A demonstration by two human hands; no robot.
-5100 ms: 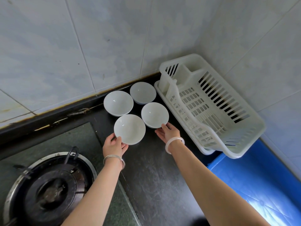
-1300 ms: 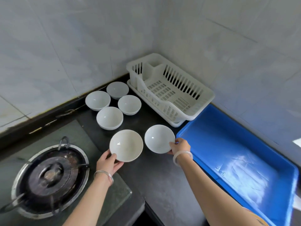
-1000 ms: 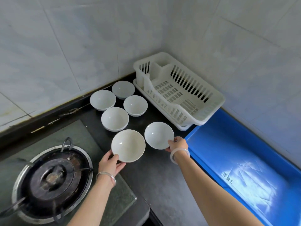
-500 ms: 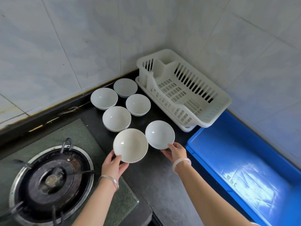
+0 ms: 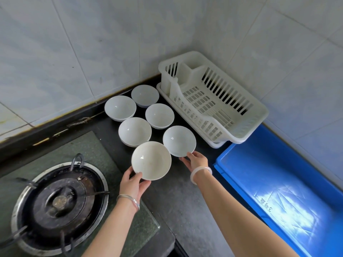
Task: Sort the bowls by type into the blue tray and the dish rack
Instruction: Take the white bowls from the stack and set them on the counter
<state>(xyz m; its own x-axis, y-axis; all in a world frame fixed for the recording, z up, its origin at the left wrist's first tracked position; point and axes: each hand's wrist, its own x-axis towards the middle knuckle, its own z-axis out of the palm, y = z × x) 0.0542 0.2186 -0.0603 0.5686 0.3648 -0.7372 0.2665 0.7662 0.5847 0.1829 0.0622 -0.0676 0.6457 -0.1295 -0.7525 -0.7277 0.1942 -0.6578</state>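
Bowls sit nearer the dish rack (image 5: pixel 213 101) than a moment ago. We hold the cream bowl (image 5: pixel 151 160) in our left hand (image 5: pixel 134 184); our right hand (image 5: pixel 196 161) grips the white bowl (image 5: pixel 179 141). Past them, four bowls (image 5: pixel 135 131) rest on the dark counter (image 5: pixel 178 201) beside the rack. The blue tray (image 5: pixel 278 182) touches the rack's near end.

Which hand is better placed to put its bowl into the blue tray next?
The right hand, probably. It holds a bowl by the near rim, and the blue tray lies directly on its side. The left hand holds its bowl nearer the stove.
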